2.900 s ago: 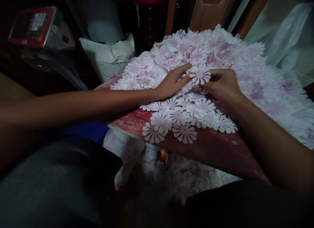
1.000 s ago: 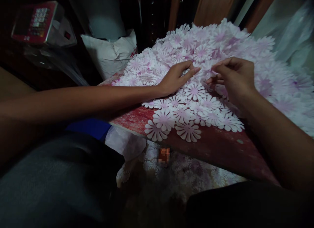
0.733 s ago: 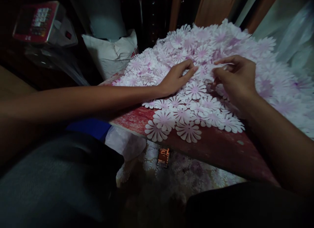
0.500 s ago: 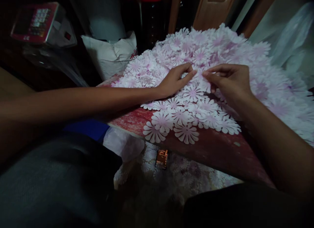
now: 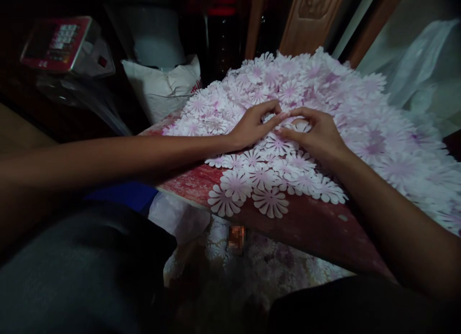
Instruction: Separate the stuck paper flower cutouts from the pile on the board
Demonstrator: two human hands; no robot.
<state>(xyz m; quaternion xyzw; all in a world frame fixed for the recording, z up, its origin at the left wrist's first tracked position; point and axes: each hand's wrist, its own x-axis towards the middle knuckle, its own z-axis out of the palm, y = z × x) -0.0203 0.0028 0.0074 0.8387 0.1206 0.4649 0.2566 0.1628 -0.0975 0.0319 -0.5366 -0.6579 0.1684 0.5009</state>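
Observation:
A big heap of white flower cutouts (image 5: 309,79) with pale purple centres covers the red table (image 5: 187,183). Resting at the heap's near side, my left hand (image 5: 252,125) has its thumb and curled forefinger closed on a flower cutout, mostly hidden by the fingers. My right hand (image 5: 320,132) meets it from the right, thumb and forefinger spread in a curve, white petals showing between them. Its forefinger tip reaches the left thumb tip. Just below the fingers lies another flower cutout (image 5: 279,144). Single cutouts (image 5: 270,202) lie by the table's near edge.
A red-faced scale (image 5: 54,43) stands at the upper left. Beside it are a white sack (image 5: 165,89) and a grey bucket (image 5: 156,36). Clear plastic (image 5: 425,60) hangs at the right. More cutouts lie below the table edge, near a white bag (image 5: 178,214).
My right hand has moved left to my left hand, and its thumb and forefinger have spread from a pinch. The left hand keeps its place on the heap. The view has shifted slightly.

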